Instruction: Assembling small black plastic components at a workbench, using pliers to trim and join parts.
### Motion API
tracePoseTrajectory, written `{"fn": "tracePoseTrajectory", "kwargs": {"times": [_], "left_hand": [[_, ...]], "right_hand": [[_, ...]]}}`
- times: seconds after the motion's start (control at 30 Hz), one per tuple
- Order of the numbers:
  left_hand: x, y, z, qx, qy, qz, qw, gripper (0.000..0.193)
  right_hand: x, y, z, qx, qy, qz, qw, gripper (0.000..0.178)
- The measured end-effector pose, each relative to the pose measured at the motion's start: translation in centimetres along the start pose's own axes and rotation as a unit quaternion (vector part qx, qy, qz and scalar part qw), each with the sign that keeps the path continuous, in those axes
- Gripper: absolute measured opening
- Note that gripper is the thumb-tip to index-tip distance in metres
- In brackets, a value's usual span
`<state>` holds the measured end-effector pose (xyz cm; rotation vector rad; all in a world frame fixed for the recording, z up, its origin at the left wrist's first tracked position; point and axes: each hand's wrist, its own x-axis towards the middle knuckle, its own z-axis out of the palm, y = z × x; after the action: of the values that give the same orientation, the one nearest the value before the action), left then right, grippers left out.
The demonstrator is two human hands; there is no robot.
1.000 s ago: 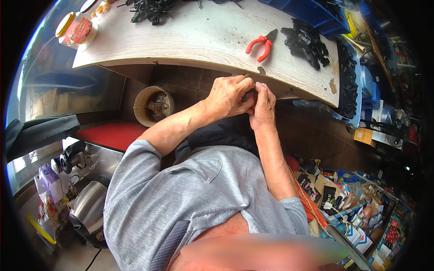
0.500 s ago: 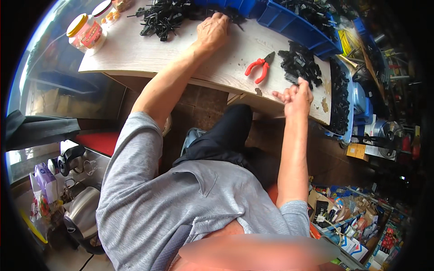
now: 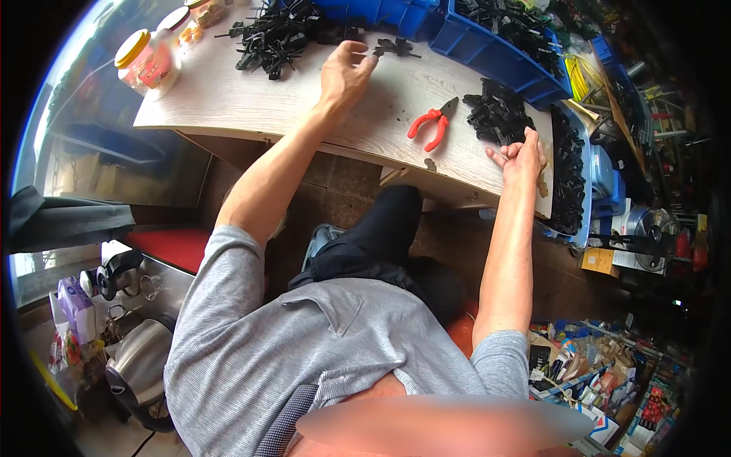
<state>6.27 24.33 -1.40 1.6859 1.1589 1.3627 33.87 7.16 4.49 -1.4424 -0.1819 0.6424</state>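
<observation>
My left hand (image 3: 346,75) hovers over the far part of the table, thumb and fingers apart, with no part visible in its grip. Just beyond its thumb lies a small cluster of black plastic parts (image 3: 397,48). To its left is a larger tangled heap of black plastic parts (image 3: 278,38). My right hand (image 3: 522,158) is at the near right edge of a second pile of black plastic parts (image 3: 493,113); its fingers are loosely bent and spread, the fingertips partly hidden. Between the hands lie red-handled pliers (image 3: 434,128), jaws pointing away.
Blue bins (image 3: 499,52) with black parts stand along the table's far side. A lighter blue crate (image 3: 585,179) of black parts adjoins its right end. Lidded jars (image 3: 148,67) stand at the far left of the pale wooden table (image 3: 228,95).
My left hand has drawn back nearer and slightly left, uncovering the small cluster of black parts. My right hand has shifted right along the pile's edge.
</observation>
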Motion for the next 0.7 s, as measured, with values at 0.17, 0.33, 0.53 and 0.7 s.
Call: {"fn": "tracePoseTrajectory", "kwargs": {"times": [0.17, 0.33, 0.53, 0.7], "left_hand": [[-3.5, 3.7, -1.2, -0.335, -0.041, -0.22, 0.915, 0.023], [-8.4, 6.5, 0.3, -0.443, -0.074, -0.214, 0.868, 0.024], [-14.4, 8.5, 3.9, -0.537, -0.126, -0.207, 0.808, 0.029], [-16.6, 8.1, 4.5, -0.569, -0.163, -0.229, 0.773, 0.032]], "right_hand": [[-0.6, 0.1, -1.3, 0.019, -0.014, -0.002, 1.0, 0.026], [-4.9, 0.6, 0.2, -0.021, -0.186, 0.023, 0.982, 0.024], [-10.6, 5.8, 1.4, 0.001, -0.391, 0.039, 0.92, 0.025], [-11.6, 7.5, 0.2, 0.038, -0.398, 0.016, 0.916, 0.031]]}}
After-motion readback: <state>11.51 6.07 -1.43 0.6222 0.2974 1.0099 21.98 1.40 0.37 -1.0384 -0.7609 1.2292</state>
